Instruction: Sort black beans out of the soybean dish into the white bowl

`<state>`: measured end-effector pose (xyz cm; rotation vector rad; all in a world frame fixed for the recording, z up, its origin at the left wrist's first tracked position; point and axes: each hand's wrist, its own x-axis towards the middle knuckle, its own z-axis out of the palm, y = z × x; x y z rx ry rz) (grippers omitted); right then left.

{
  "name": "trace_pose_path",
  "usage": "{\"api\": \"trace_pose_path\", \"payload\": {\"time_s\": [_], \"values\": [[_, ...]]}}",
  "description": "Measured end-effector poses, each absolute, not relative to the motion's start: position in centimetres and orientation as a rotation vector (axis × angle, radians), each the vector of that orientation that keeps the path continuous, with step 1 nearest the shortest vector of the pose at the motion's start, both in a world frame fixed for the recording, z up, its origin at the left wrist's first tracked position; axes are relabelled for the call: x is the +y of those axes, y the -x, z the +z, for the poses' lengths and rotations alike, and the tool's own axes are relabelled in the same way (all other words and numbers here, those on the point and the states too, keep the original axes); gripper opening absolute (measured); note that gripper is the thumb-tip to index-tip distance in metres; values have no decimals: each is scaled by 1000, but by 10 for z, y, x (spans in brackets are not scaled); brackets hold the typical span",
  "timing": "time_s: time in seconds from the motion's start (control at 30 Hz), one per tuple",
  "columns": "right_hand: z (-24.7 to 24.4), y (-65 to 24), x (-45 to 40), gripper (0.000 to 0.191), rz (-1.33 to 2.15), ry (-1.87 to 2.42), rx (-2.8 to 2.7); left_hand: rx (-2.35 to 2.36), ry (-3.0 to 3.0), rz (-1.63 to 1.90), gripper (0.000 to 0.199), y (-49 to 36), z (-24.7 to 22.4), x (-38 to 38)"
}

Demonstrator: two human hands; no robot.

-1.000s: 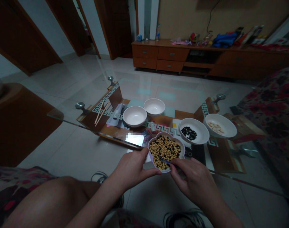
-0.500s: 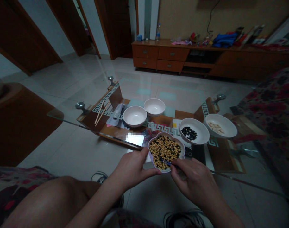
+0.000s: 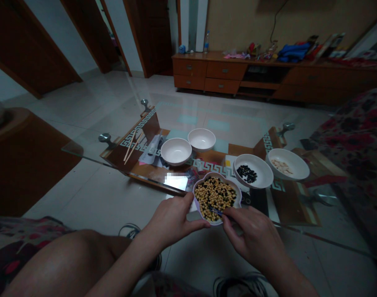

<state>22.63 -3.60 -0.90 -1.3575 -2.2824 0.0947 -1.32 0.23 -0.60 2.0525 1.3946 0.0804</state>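
Note:
A lilac-rimmed, scallop-edged bowl [image 3: 238, 197] sits at the near edge of the glass table, filled with yellow beans [image 3: 207, 196] mixed with black ones. My left hand [image 3: 172, 218] grips its near left side, thumb along the front rim. In my right hand [image 3: 253, 231], thumb and fingers are pinched on slim blue tweezers [image 3: 217, 212], whose tips reach in among the beans. Whether the tips hold a bean is too small to tell. Just beyond, a white bowl [image 3: 264, 175] contains black beans [image 3: 246, 173]. Right of it, another white bowl [image 3: 299, 169] holds pale flat pieces [image 3: 281, 166].
Two white bowls [image 3: 176, 152] with nothing visible inside stand farther back. Wooden chopsticks [image 3: 133, 148] lie to the left, near a plastic bag [image 3: 152, 148]. The glass table [image 3: 92, 159] has metal supports [image 3: 105, 139]. A wooden cabinet [image 3: 222, 70] runs along the wall.

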Motion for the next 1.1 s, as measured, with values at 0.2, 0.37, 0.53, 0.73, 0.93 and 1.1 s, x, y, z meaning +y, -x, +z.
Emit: {"api": "trace_pose_path", "payload": {"time_s": [0.2,0.37,0.53,0.73,0.93,1.1], "values": [[-8,-224,-35,21,62,1319,-2277,1396,-2050,85,66,13,-6,2],[-7,-226,-33,19,-36,1309,-2223,1391,-2055,85,67,14,-7,2],[-3,-235,-32,21,-279,1500,-2030,1397,-2061,65,68,13,-5,3],[3,-248,-31,29,-497,1915,-1710,1402,-2063,40,69,13,-4,4],[8,-251,-30,34,-426,2080,-1595,1399,-2079,50,70,14,-6,3],[7,-251,-28,39,-481,2099,-1564,1398,-2077,36,70,14,-6,3]]}}
